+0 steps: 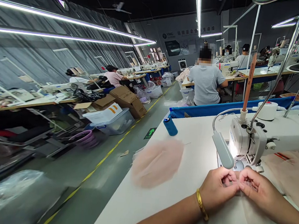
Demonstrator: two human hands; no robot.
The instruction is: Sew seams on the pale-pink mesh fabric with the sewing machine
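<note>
My left hand (217,191), with a gold bangle at the wrist, and my right hand (256,189) meet in front of the white sewing machine (261,134). Both have their fingers curled and pinched together on a thin pale pink fabric piece (237,215) lying on the white table (193,143). A stack of round pale pink fabric pieces (157,162) lies to the left of my hands. A blue thread spool (170,126) rests near the table's far left corner.
The machine's lamp arm (223,149) hangs just above my left hand. More pink cloth (289,171) lies at the right. A person in a grey shirt (206,80) sits ahead. Across the aisle stand boxes (128,100), bins and other sewing tables.
</note>
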